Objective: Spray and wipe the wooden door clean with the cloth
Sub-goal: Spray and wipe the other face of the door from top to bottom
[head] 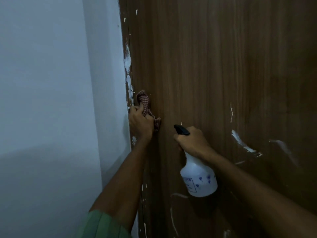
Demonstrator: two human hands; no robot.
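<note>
Head view, right hand [192, 140] gripping white spray bottle [199, 179], contents unseen

l hand [139, 123] grips cloth [145, 104] on door [214, 66] | r hand [192, 140] holds spray bottle [199, 179]

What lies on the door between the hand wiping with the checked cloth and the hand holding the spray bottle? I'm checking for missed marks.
In the head view, only bare brown wooden door separates the left hand from the right hand.

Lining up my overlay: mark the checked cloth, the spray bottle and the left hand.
checked cloth [143, 100]: head view, bunched upper fold.
spray bottle [199, 181]: head view, white body.
left hand [140, 123]: head view, back of hand.
</note>
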